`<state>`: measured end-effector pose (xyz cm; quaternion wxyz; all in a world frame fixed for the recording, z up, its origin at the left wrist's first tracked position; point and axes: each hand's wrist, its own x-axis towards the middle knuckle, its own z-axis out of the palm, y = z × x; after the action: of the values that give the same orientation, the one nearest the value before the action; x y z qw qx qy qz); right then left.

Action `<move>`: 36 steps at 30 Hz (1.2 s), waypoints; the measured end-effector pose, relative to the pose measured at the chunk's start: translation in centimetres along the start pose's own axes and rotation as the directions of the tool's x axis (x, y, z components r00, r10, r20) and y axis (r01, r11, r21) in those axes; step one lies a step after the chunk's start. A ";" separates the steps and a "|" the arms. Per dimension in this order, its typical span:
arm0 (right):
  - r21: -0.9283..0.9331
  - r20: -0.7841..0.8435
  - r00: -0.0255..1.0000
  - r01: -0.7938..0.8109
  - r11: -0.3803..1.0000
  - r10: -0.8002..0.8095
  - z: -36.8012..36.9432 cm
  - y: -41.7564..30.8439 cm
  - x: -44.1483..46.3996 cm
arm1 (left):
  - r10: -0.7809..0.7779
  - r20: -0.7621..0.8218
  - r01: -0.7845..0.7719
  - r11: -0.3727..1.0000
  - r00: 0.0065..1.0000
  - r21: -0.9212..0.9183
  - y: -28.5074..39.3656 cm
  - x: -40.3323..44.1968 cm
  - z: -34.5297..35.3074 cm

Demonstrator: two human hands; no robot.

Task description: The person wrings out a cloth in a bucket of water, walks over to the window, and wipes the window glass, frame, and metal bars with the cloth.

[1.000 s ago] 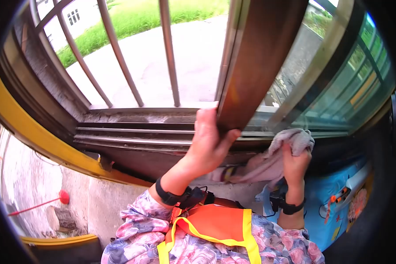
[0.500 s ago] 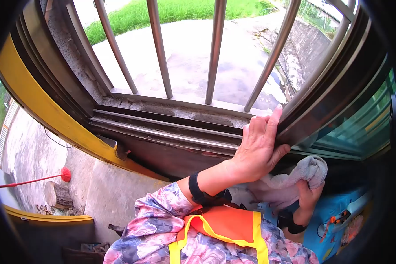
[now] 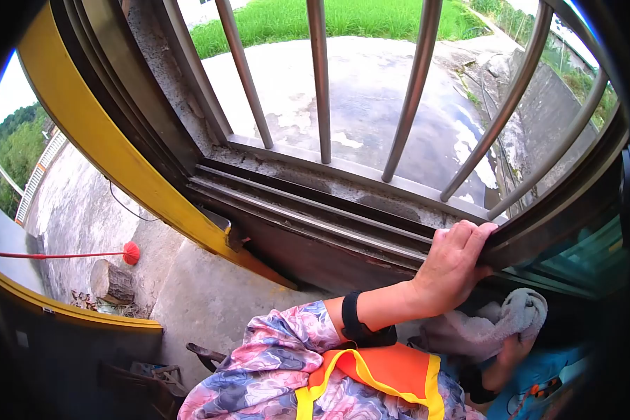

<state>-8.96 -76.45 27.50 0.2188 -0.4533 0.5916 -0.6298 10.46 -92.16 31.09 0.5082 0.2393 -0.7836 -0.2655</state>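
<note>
Both hands are busy: at the right end of the window track (image 3: 322,219), my left hand (image 3: 451,269) clasps the sash (image 3: 539,227); below that end, my right hand (image 3: 512,355) clutches the bunched cloth (image 3: 493,325). I'd judge sash-handling the step, calling next for steady grips.

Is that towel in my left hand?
No, your right hand holds the towel, while your left hand is on the window frame.
</note>
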 end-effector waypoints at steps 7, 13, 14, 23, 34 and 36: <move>0.098 -0.049 0.999 -0.014 0.995 0.019 -2.3 2.5 -0.2 | 0.029 -0.003 -0.029 0.999 1.000 0.026 0.0 0.1 -0.3; 0.135 0.008 1.000 0.008 0.991 -0.009 -4.1 3.3 -0.3 | 0.000 0.036 -0.001 1.000 0.999 0.026 -0.1 0.2 -0.8; 0.144 0.022 1.000 0.011 0.989 -0.014 -4.3 3.3 -0.3 | 0.003 0.036 -0.004 1.000 0.999 0.024 -0.1 0.2 -0.9; 0.118 -0.124 0.986 0.129 0.985 -0.115 -0.6 0.0 0.6 | 0.028 -0.054 -0.022 0.994 0.998 0.111 -2.5 -1.2 -5.1; 0.407 -0.417 0.909 0.176 0.896 0.010 -2.7 0.4 -0.7 | -0.422 -0.118 0.377 0.882 0.899 -0.284 -11.0 -5.7 -17.5; 0.417 -0.486 0.873 0.202 0.886 0.030 -3.8 -0.1 -1.8 | -0.360 -0.334 0.257 0.914 0.871 -0.314 -9.5 -6.0 -17.3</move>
<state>-11.20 -72.88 27.41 0.1365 -0.2457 0.4412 -0.8522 29.69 -98.33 26.73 0.6294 0.3409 -0.5779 -0.3919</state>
